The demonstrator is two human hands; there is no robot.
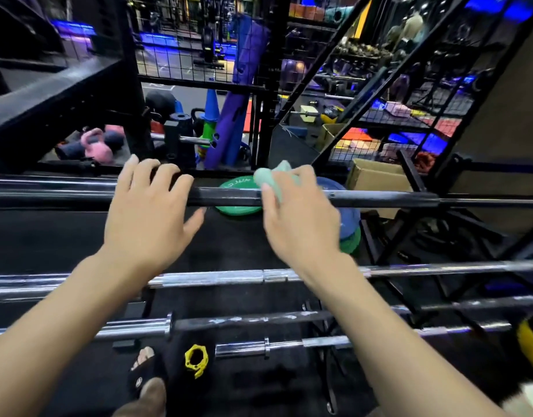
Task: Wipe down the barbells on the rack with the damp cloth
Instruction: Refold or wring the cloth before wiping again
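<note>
A black barbell (229,199) lies across the top of the rack, running left to right. My left hand (149,206) rests over it with fingers spread and slightly bent, thumb below the bar. My right hand (298,215) grips a pale green cloth (277,177) and presses it onto the same bar, just right of the left hand. Nearer me lie three more barbells: a chrome barbell (214,278), a dark scuffed barbell (253,320) and a short chrome barbell (289,344).
Green weight plates (235,188) and a blue plate (349,218) lie on the floor behind the bar. A cardboard box (376,176) stands at right. Black rack frames and wire mesh (199,40) rise behind. A yellow collar (196,359) lies by my sandalled foot (145,365).
</note>
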